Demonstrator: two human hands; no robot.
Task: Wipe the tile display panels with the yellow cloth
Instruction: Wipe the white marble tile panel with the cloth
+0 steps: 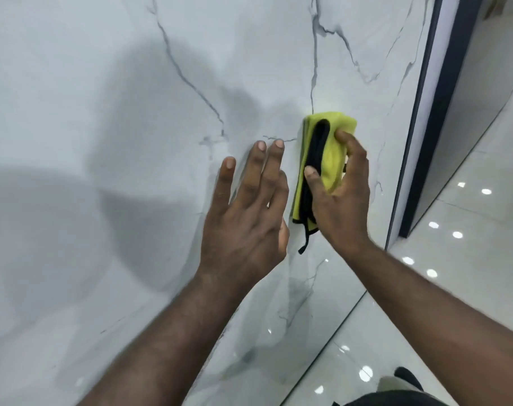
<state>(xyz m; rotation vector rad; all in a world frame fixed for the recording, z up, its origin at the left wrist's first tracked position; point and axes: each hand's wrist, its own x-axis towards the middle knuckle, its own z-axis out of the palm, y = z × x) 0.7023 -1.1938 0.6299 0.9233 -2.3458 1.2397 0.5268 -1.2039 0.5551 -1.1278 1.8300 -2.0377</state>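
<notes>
View: head camera, looking forward and down along an upright panel.

Panel: a large glossy white marble-look tile display panel with grey veins [103,83] fills the left and middle of the view. Soft shadows are thrown across its left part.

Cloth: a folded yellow microfibre cloth with black edging [333,162] is pressed flat against the panel, right of centre and just under a dark upright vein. A black edge strip hangs loose below it.

Right hand: the right hand [340,197] is laid over the cloth. Its fingers [316,183] are curled onto the fabric, so the cloth is pinned between hand and panel.

Left hand: the left hand [246,218] is raised just beside the cloth, on its left. Its fingers [256,168] are straight and spread, and nothing is held. Whether the tips touch the panel cannot be told.

Surroundings: a dark upright frame strip [425,112] is seen at the panel's right edge. Beyond it lies a glossy pale tiled floor [469,230], dotted with reflected lights.

Step in hand: a wiping stroke on the right part of this panel is judged to be under way.

Done: no dust, smears or wet trails can be made out, so the share already wiped cannot be read from the surface.

Left: the wide area left of the cloth and the part above it are judged to need passes if not yet covered. Other panels named in the task lie outside the view.
</notes>
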